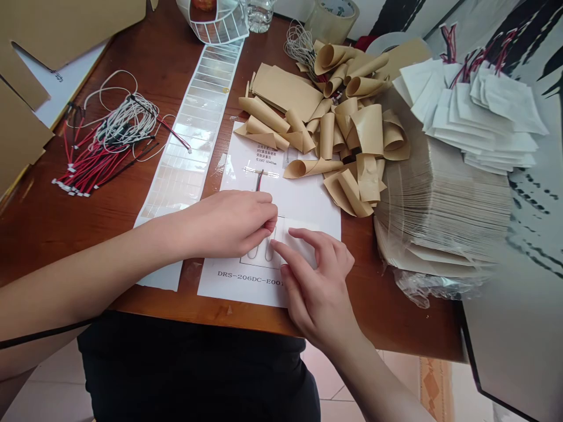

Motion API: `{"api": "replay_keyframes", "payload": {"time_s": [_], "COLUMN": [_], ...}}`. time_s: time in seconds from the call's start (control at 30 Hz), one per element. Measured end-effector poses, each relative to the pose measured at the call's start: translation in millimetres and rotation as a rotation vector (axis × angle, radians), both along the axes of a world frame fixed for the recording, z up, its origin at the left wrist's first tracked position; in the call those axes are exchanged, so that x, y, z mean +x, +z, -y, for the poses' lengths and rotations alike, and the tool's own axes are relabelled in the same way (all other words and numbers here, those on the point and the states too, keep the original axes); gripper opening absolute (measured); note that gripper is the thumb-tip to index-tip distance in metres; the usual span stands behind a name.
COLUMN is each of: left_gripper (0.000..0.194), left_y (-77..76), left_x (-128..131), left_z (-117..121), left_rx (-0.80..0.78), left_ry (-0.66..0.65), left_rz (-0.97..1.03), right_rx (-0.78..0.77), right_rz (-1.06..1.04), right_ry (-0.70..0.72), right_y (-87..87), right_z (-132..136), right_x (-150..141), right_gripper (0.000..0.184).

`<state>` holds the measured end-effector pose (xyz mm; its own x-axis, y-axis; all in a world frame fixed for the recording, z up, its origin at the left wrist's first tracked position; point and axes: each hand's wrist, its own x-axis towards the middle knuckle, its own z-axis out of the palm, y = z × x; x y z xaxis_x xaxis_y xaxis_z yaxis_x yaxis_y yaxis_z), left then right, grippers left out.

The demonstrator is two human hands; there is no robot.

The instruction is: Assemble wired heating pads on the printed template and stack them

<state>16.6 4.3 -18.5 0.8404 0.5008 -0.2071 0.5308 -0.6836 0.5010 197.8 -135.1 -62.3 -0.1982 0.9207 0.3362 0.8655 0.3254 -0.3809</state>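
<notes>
My left hand (240, 224) reaches across the printed sheet (237, 287), its fingertips pinched together at a thin white wire (269, 253). Below those fingers the wire runs in narrow loops inside a printed rectangle. Much of its upper part is hidden by the hand. A red and black lead (258, 180) comes out above the hand, under a strip of clear tape on the sheet. My right hand (319, 275) rests over the sheet's right side with fingers apart. Its index fingertip touches the sheet beside the wire loop, over what looks like a whitish square.
Left lies a tangle of white wires with red and black leads (109, 146), beside a label strip (193, 117). Curled brown paper pieces (325, 135) pile up behind the sheet. At right, white packets (475, 117) sit on a tall paper stack (444, 217). A tape roll (332, 20) stands behind.
</notes>
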Motion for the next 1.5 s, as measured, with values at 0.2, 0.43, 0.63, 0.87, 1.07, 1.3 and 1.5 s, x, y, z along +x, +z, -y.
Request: {"api": "replay_keyframes", "payload": {"time_s": [0.2,0.43,0.63,0.87,1.07,1.3,1.5], "left_gripper": [0.017,0.018,0.016,0.019,0.012,0.009,0.01], "left_y": [-2.8,-5.3,-6.5,-5.3,-6.7,-4.7,-3.7], "left_x": [1,1,1,4,1,-1,-1], "left_z": [1,1,2,4,2,-5,-7], "left_rx": [0.029,0.068,0.093,0.099,0.004,-0.157,-0.158], "left_ry": [-0.009,-0.019,-0.022,-0.013,0.026,0.096,0.122], "left_rz": [-0.023,-0.029,-0.04,-0.065,0.02,0.108,0.139], "right_rx": [0.0,-0.004,-0.001,-0.003,-0.004,-0.01,-0.025], "right_rz": [0.012,0.022,0.044,0.063,0.066,0.068,0.086], "right_ry": [0.025,0.035,0.046,0.052,0.039,0.041,0.045], "right_y": [1.4,0.2,-0.2,0.3,0.0,0.3,0.3], "right_z": [0,0,0,0,0,0,0], "right_x": [0,0,0,0,-1,-2,-2], "right_gripper": [0.034,0.035,0.039,0.037,0.033,0.029,0.03]}}
